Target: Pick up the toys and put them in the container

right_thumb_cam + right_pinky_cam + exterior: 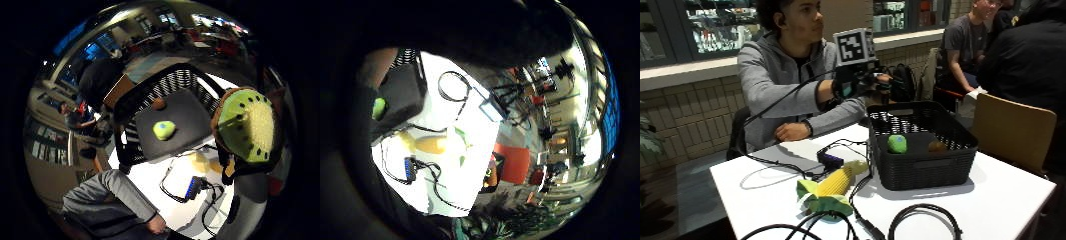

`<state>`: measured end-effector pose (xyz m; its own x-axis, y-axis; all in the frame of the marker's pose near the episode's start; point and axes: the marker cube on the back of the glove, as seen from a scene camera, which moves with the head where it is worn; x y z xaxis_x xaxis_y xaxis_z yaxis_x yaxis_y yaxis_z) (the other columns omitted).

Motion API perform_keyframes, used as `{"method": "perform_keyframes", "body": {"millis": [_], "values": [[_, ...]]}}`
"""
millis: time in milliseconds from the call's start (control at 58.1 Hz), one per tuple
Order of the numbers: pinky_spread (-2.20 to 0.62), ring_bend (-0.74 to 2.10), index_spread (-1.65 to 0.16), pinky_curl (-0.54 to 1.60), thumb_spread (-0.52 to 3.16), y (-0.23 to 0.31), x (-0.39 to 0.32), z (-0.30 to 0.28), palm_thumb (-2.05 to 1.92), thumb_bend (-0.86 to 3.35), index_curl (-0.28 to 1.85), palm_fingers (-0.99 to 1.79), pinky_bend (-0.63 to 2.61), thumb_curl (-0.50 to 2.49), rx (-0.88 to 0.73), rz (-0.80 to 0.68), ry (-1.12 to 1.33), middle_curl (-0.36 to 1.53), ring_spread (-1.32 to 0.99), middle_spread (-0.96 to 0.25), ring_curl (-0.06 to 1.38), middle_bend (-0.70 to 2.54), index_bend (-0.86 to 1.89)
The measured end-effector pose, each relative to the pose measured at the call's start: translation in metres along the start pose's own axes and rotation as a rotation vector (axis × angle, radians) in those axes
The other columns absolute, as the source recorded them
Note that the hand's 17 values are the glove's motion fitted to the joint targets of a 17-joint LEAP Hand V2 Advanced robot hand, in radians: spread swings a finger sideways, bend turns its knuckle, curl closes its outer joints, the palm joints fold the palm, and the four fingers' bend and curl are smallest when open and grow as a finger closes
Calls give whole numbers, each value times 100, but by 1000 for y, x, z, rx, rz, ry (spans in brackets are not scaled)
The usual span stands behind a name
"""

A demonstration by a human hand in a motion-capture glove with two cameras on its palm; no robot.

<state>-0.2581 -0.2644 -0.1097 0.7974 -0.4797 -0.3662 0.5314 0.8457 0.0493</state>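
Now, table (1013, 190): white — holds everything below.
Basket (923, 167): black, latticed; a green toy (897, 143) and a brown toy (936, 146) lie apart on its floor.
Corn toy (833, 184): on the table beside the basket.
Right hand (863, 80): raised above the basket's far edge, fingers curled round a kiwi-slice toy (247, 125).

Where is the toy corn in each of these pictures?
Outside view: the corn lies on the table in front of the basket.
Thumb side palm view: the corn is pale, on the table beside the basket.
Little finger side palm view: the corn lies near the basket.
Shared landmark: the basket.
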Motion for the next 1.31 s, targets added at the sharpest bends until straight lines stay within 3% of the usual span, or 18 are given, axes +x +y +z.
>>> {"method": "perform_keyframes", "body": {"millis": [138,293,327,396,482,688,861,981,1188,1239,1308], "values": [[0,15,-19,33,145,-43,-40,8,62,12,64,12,36,38,-49,23,-1,33,-12,-3,5,28,135],[0,17,-19,35,144,-55,-49,20,56,8,60,6,41,38,-127,78,27,35,-12,-3,7,28,125],[0,20,-18,37,145,-52,-46,22,52,5,57,-5,47,36,-155,63,36,35,-12,-2,9,26,108],[0,29,-14,41,138,-43,-37,24,34,-5,41,-30,66,32,-207,48,40,36,-9,1,12,25,40],[0,23,-12,42,133,-26,-19,24,26,-4,33,-25,66,31,-223,55,55,35,-7,3,13,19,16],[1,18,-14,40,129,13,76,54,21,-2,27,-16,63,30,-397,152,-2,33,-6,5,15,15,12],[1,19,-16,40,130,60,135,115,27,1,26,-14,66,32,-563,195,-28,31,-7,5,18,15,12],[1,19,-22,39,131,109,133,167,30,0,26,-14,62,32,-633,110,-49,31,-7,5,19,17,13],[3,15,-30,36,143,131,132,219,42,6,29,-8,56,34,-572,96,-148,31,-6,3,19,16,21],[4,18,-31,37,149,132,132,222,43,7,30,3,59,34,-487,114,-146,32,-8,2,19,20,21],[3,25,-32,35,159,131,129,225,41,9,30,39,61,32,-380,143,-142,37,-13,-3,20,33,21]]}}
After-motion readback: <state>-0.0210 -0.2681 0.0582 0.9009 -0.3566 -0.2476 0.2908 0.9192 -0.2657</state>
